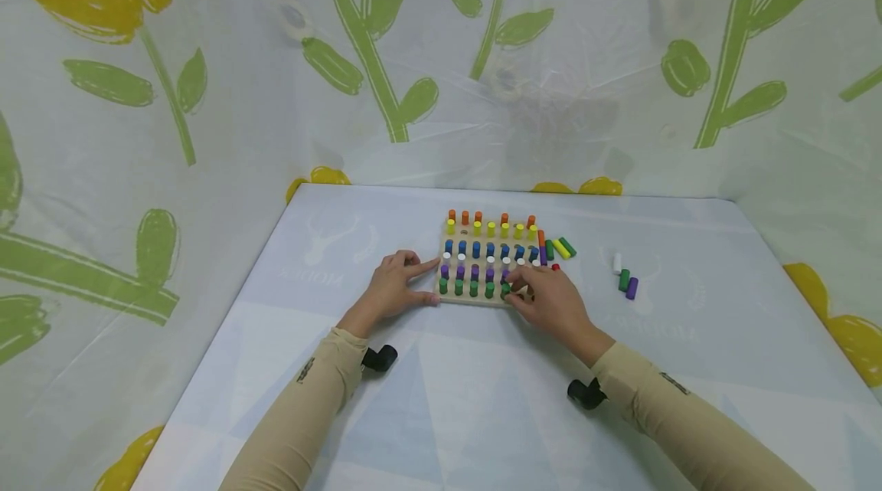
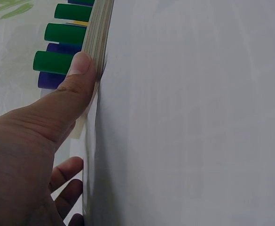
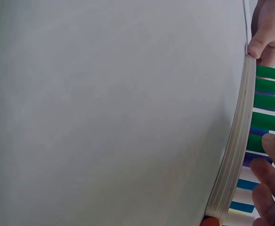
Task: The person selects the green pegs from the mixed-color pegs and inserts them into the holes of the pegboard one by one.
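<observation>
Where the clock is read from the centre of the wooden board [image 3: 243, 117], with twelve at its far edge, a flower-printed hanging [image 1: 89, 169] stands leftmost, between nine and ten o'clock. Next, a beige sleeve [image 1: 303, 407] enters from eight o'clock. Its left hand [image 1: 391, 286] lies between eight and nine, the grip apart: the forefinger touches the board's left edge and the thumb rests at the near-left corner.

The board lies flat on the pale surface [image 1: 482, 399], its upright pegs in rows. From twelve o'clock down to six, these are orange pegs [image 1: 465, 218], yellow pegs [image 1: 491, 230], blue pegs [image 1: 476, 250], white pegs [image 1: 491, 263], purple pegs [image 1: 475, 274] and, along the near edge, green pegs.

At five o'clock on the board, the fifth green peg [image 3: 255, 142] from the left is pinched between thumb and forefinger of the right hand [image 1: 554, 303], whose grip is clamped on it. Loose pegs [image 1: 561, 249] lie just beside the board at three o'clock; a white peg [image 1: 617, 263] and two others lie farther out. Rightmost, the second sleeve [image 1: 696, 407] enters from four o'clock.
</observation>
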